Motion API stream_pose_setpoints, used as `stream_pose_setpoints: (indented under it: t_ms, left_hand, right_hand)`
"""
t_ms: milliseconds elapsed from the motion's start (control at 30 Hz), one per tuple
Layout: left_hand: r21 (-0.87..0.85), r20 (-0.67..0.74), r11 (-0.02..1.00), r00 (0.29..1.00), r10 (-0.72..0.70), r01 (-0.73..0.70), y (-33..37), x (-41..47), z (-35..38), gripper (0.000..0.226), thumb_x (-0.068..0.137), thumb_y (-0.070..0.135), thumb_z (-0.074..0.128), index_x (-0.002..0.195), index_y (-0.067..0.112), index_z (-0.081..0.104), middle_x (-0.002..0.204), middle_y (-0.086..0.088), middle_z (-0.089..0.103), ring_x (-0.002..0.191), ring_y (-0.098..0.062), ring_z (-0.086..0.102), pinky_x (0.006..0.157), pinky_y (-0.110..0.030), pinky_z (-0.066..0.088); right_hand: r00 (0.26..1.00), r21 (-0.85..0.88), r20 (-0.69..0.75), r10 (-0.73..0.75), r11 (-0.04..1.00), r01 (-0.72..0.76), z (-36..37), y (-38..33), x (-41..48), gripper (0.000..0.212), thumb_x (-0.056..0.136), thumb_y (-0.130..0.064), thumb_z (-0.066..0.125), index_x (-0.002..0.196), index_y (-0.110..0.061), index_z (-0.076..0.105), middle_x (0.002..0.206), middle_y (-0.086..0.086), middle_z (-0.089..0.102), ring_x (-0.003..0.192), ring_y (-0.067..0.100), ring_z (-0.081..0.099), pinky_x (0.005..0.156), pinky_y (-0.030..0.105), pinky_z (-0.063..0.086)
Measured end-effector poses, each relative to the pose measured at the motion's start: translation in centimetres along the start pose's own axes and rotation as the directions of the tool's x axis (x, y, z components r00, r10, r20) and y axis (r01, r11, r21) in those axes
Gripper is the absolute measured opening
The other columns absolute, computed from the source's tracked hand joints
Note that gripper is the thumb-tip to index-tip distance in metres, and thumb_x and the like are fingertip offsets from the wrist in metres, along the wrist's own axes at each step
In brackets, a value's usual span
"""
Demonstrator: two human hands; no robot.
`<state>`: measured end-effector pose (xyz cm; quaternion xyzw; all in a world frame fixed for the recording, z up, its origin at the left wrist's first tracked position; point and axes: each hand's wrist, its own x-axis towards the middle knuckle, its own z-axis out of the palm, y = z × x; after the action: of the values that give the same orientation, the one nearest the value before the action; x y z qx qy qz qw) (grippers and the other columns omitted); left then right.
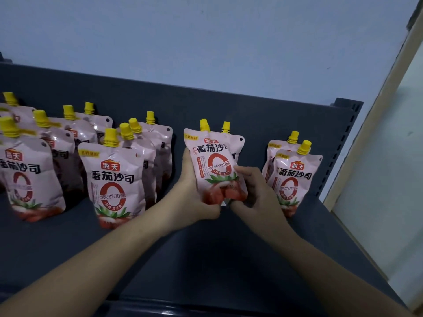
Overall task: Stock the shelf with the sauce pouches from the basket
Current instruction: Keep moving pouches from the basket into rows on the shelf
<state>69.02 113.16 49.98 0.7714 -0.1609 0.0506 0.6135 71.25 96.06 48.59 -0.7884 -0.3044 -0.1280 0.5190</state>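
A pink sauce pouch (211, 161) with a yellow cap stands upright over the dark grey shelf (206, 252), held by both hands at its lower part. My left hand (194, 195) grips its left edge and bottom; my right hand (256, 191) grips its right bottom corner. Right behind it another pouch (235, 145) stands, mostly hidden. Two pouches (295, 177) stand to the right, one behind the other. Several more pouches (114, 177) stand in rows on the left. The basket is out of view.
The shelf's perforated right upright (343, 143) rises at the right end. A pale blue wall (206, 42) backs the shelf. A beige door frame (375, 145) stands to the right. Bare shelf surface lies in front of the pouch rows.
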Motion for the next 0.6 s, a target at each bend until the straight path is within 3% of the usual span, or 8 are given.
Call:
stream_pose_setpoints:
  t_ms: [67, 133, 200, 300, 433, 533, 600]
  left_hand:
    - [0.067, -0.047, 0.996, 0.997, 0.054, -0.051, 0.0, -0.3, 0.5, 0.128, 0.065, -0.011, 0.07, 0.146, 0.028, -0.02, 0.147, 0.007, 0.027, 0.117, 0.012, 0.046, 0.08, -0.007, 0.048]
    - [0.212, -0.129, 0.968, 0.978, 0.163, -0.133, 0.2, -0.5, 0.9, 0.117, 0.068, -0.014, 0.068, 0.148, 0.016, -0.013, 0.152, 0.0, 0.007, 0.112, 0.033, 0.027, 0.081, 0.005, 0.037]
    - [0.32, -0.171, 0.923, 0.946, 0.277, -0.213, 0.1, -0.7, 1.3, 0.101, 0.073, -0.014, 0.063, 0.148, 0.008, 0.0, 0.152, -0.006, 0.009, 0.11, 0.039, 0.019, 0.085, 0.008, 0.03]
    - [0.364, -0.163, 0.898, 0.933, 0.322, -0.246, 0.1, -1.1, 1.4, 0.085, 0.08, -0.013, 0.055, 0.148, 0.009, 0.009, 0.148, -0.001, 0.018, 0.116, 0.031, 0.025, 0.09, 0.005, 0.031]
    - [0.278, -0.218, 0.935, 0.934, 0.284, -0.22, 1.0, -1.4, 1.1, 0.079, 0.082, -0.016, 0.049, 0.142, 0.026, 0.02, 0.127, 0.027, 0.031, 0.11, 0.03, 0.034, 0.087, 0.005, 0.033]
    - [0.143, -0.248, 0.976, 0.948, 0.198, -0.166, 1.1, -1.7, 0.5, 0.074, 0.083, -0.017, 0.05, 0.142, 0.023, 0.032, 0.13, 0.015, 0.045, 0.11, 0.015, 0.048, 0.089, -0.002, 0.042]
    - [0.102, -0.244, 0.979, 0.95, 0.196, -0.176, 1.3, -2.2, 0.5, 0.073, 0.082, -0.019, 0.049, 0.138, 0.026, 0.036, 0.13, 0.012, 0.05, 0.11, 0.012, 0.052, 0.09, -0.007, 0.045]
  right_hand:
    - [0.994, -0.027, -0.098, -0.051, 0.998, 0.049, 0.9, -0.2, 0.0, 0.051, 0.076, -0.01, 0.064, 0.111, -0.04, 0.043, 0.11, -0.021, 0.057, 0.106, 0.0, 0.059, 0.086, 0.019, 0.052]
    - [0.982, -0.082, -0.171, -0.082, 0.994, 0.069, 1.6, -0.1, 0.0, 0.048, 0.076, -0.016, 0.064, 0.117, -0.034, 0.045, 0.114, -0.011, 0.058, 0.107, 0.002, 0.057, 0.088, 0.016, 0.049]
    - [0.975, -0.143, -0.2, -0.092, 0.988, 0.064, 2.0, 0.0, -0.1, 0.047, 0.08, -0.013, 0.065, 0.122, -0.023, 0.047, 0.117, -0.005, 0.057, 0.107, 0.001, 0.055, 0.087, 0.009, 0.044]
    - [0.972, -0.226, -0.209, -0.107, 0.972, 0.059, 2.2, 0.2, -0.3, 0.042, 0.085, -0.013, 0.061, 0.124, -0.017, 0.048, 0.118, -0.002, 0.056, 0.1, 0.0, 0.054, 0.085, 0.001, 0.038]
    - [0.973, -0.378, -0.143, -0.178, 0.919, 0.113, 1.5, 0.2, -0.1, 0.047, 0.085, -0.031, 0.041, 0.126, -0.01, 0.049, 0.118, 0.007, 0.057, 0.096, 0.005, 0.052, 0.079, 0.004, 0.041]
    - [0.972, -0.474, -0.025, -0.235, 0.859, 0.195, 0.7, 0.3, -0.2, 0.054, 0.084, -0.034, 0.036, 0.127, -0.004, 0.048, 0.117, 0.013, 0.059, 0.091, 0.021, 0.063, 0.075, 0.021, 0.049]
    - [0.964, -0.509, 0.018, -0.267, 0.827, 0.239, 0.2, 0.3, -0.3, 0.051, 0.085, -0.035, 0.037, 0.127, -0.007, 0.046, 0.116, 0.014, 0.059, 0.084, 0.021, 0.064, 0.068, 0.013, 0.044]
